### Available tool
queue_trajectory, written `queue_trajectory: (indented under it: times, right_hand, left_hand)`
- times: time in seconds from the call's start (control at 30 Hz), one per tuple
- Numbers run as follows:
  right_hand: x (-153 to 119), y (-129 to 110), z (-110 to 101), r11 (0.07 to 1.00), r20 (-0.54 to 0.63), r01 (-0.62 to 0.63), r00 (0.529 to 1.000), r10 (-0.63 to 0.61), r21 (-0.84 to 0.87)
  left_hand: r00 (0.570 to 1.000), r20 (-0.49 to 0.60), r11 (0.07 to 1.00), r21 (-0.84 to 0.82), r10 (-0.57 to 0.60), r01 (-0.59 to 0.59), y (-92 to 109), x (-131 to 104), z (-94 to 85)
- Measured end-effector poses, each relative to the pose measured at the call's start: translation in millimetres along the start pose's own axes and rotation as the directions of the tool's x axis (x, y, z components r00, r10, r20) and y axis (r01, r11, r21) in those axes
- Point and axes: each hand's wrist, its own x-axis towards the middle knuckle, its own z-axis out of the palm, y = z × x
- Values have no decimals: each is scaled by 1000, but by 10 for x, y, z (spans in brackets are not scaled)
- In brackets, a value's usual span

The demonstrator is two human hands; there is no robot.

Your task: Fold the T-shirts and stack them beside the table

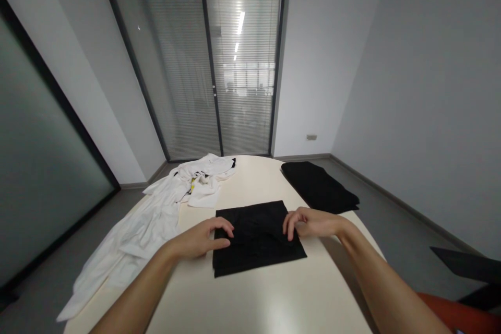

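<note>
A folded black cloth garment [254,242] lies flat on the table in front of me, roughly rectangular, with slight wrinkles in its middle. My left hand [205,237] rests at its left edge, thumb and fingers apart and lightly bent over the fabric. At the right edge, my right hand [307,222] touches the cloth with bent, slightly spread fingertips. Neither hand visibly pinches the fabric. The undersides of the fingers are hidden.
Rumpled white garments [156,219] spread along the table's left side, partly over its edge. A folded black stack [319,185] sits at the right edge of the cream table [270,297]. A red and black chair [462,313] stands at lower right. Glass doors [242,88] are beyond.
</note>
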Motion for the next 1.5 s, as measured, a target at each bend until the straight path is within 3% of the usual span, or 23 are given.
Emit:
queue_trajectory:
  times: [0.2, 0.47, 0.6, 0.73, 0.8, 0.93, 1.07, 1.27, 1.5]
  right_hand:
    - [16, 27, -6, 998, -22, -60, 998, 60, 17]
    - [20, 38, 26, 993, -41, -117, 992, 117, -3]
    - [59, 90, 12, 994, -204, -91, 976, 78, -57]
    - [141, 193, 7, 995, -450, -86, 891, 56, -47]
    - [179, 251, 20, 997, -502, -77, 862, 72, 10]
    - [206, 306, 61, 980, -434, -121, 883, 178, 157]
    - [181, 262, 103, 947, -387, -194, 877, 284, 255]
    - [115, 144, 157, 873, -249, -449, 838, 485, 190]
    - [66, -10, 152, 895, -178, -399, 884, 433, 198]
  left_hand:
    - [992, 102, 985, 162, -77, 60, 120, -33, 47]
    - [991, 6, 977, 167, -134, 131, 295, -119, 26]
    - [997, -24, 981, 177, -75, 78, 177, -82, 19]
    - [973, -229, 992, 123, 3, 26, -19, -31, 90]
    - [970, -243, 991, 122, -20, 51, -93, -27, 137]
    - [985, -145, 976, 179, -95, 120, -140, -49, 195]
    - [984, -159, 972, 204, -81, 113, -119, -68, 220]
    - [985, -148, 970, 212, -89, 120, -137, -106, 226]
    - [981, -141, 959, 230, -135, 165, -6, -188, 42]
